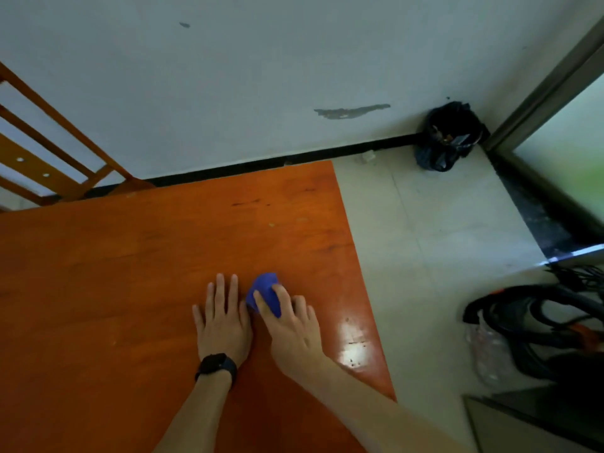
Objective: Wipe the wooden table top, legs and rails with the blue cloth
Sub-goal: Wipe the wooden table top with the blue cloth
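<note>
— Both hands sit low in the middle of the frame: the right hand is closed over the bunched blue cloth, pressing it onto the wooden table top, while the left hand lies flat beside it, fingers spread, holding nothing, a black watch at its wrist.

— Where is the cloth on the table?

— Lower centre of the frame, near the table's right edge. Dark specks show in a glossy patch at lower right of the top, and faint marks toward its far edge.

— What could go wrong?

— My guess: with the cloth wadded so small, a stroke covers little and could skip those specks. A sweep toward the right edge might also push grit onto the tiled floor. Legs and rails are out of sight, presumably not yet wiped.

— Any containers?

— A black bag-lined bin sits in the corner at upper right; its contents are unclear. A clear plastic bottle lies at right among black cables. A wooden chair stands at upper left.
</note>
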Available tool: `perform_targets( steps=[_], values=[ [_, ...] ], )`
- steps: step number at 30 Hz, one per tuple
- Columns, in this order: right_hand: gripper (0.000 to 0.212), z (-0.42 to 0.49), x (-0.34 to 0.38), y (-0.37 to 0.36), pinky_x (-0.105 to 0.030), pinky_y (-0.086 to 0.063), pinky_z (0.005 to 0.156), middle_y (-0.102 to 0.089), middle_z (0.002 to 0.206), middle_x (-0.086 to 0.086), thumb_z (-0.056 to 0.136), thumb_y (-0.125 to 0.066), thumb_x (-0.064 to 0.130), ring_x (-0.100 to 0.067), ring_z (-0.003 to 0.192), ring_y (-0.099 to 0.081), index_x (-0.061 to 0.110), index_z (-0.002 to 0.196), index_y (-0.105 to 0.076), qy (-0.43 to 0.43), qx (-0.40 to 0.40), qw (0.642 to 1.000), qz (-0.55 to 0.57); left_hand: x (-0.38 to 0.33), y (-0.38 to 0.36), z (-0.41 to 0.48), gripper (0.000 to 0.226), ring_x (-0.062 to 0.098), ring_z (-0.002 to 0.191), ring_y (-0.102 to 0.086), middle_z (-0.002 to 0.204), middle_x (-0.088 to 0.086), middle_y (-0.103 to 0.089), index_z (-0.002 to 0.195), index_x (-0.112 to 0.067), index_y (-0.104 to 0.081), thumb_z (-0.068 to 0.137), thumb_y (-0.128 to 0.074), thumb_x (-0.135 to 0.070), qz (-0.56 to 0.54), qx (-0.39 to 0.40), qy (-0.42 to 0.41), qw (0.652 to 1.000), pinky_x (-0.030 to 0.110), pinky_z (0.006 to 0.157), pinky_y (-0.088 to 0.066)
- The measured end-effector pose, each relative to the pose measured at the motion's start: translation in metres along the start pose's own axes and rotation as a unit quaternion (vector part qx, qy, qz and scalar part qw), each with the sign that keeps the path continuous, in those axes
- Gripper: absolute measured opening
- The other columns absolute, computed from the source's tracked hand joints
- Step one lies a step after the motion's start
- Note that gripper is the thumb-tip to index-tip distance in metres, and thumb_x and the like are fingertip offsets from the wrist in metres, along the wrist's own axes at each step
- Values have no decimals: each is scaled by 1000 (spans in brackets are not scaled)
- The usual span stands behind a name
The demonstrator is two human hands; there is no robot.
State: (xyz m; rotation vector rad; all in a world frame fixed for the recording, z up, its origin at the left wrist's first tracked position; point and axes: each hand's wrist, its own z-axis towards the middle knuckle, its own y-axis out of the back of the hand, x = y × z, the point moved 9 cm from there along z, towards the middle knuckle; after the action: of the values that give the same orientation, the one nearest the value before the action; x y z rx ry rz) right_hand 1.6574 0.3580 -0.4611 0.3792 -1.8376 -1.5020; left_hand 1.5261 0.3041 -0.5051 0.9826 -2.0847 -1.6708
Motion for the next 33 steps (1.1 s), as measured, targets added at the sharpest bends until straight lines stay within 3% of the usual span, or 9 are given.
perform_targets(
  steps=[2,6,9,14,19,23,27,29,33],
  values=[
    [79,4,-26,5,-40,-45,74,-37,146,-9,77,-59,16,-32,98,-51,32,148,-31,28,-24,999,-33,14,-7,-28,61,13,150,12,163,-8,8,155,-37,4,96,3,-55,9,3,-2,1000,51,121,1],
    [70,21,-160,62,-44,-44,82,-46,137,-15,78,-45,16,-39,96,-50,27,147,-40,-184,-91,977,-61,21,-11,-49,62,14,150,11,163,-8,9,155,-36,4,97,5,-55,27,-10,-7,1000,51,122,1],
    [70,0,-214,84,-43,-38,89,-37,143,-18,81,-52,12,-40,100,-44,21,148,-36,-258,-84,961,-56,17,-12,-51,58,16,151,6,165,-3,3,156,-32,3,101,0,-49,23,-18,8,1000,52,122,-5],
    [63,-68,-137,79,-44,-42,88,-40,144,-18,87,-52,13,-35,93,-46,23,148,-39,-155,-174,972,-11,11,-20,-77,58,17,152,6,165,-1,2,157,-30,0,102,-8,-46,0,-22,8,1000,51,122,-3],
    [80,-174,-33,1,-41,-49,79,-40,146,-8,76,-61,14,-30,97,-50,34,148,-35,-3,-48,998,-30,15,-45,-154,60,17,152,2,164,-5,1,157,-34,-4,100,-10,-51,-13,-32,-9,999,51,120,0],
    [69,-217,-110,16,-46,-47,84,-42,140,-18,83,-48,18,-39,96,-50,28,150,-36,-201,-80,976,4,25,-66,-221,58,17,150,15,163,-7,13,155,-39,8,101,-5,-55,-22,-3,27,999,51,120,9],
    [68,-244,-161,40,-48,-34,101,-27,151,-20,91,-48,15,-42,120,-37,24,154,-24,-368,-50,928,38,17,-71,-258,60,23,150,16,163,-1,17,155,-34,12,100,-6,-53,-23,43,54,997,55,120,5],
    [65,-252,-149,52,-49,-34,101,-28,151,-21,93,-49,15,-43,121,-36,23,153,-26,-344,-84,934,45,8,-70,-271,61,26,150,13,163,2,16,155,-32,11,101,-7,-52,-29,46,53,997,55,119,2],
    [66,-262,-63,29,-45,-45,94,-29,149,-13,90,-48,20,-34,111,-43,28,152,-28,-97,-38,994,16,-6,-75,-289,66,27,149,18,160,1,25,154,-29,17,103,-22,-44,-37,69,57,995,58,118,1]
  ],
)
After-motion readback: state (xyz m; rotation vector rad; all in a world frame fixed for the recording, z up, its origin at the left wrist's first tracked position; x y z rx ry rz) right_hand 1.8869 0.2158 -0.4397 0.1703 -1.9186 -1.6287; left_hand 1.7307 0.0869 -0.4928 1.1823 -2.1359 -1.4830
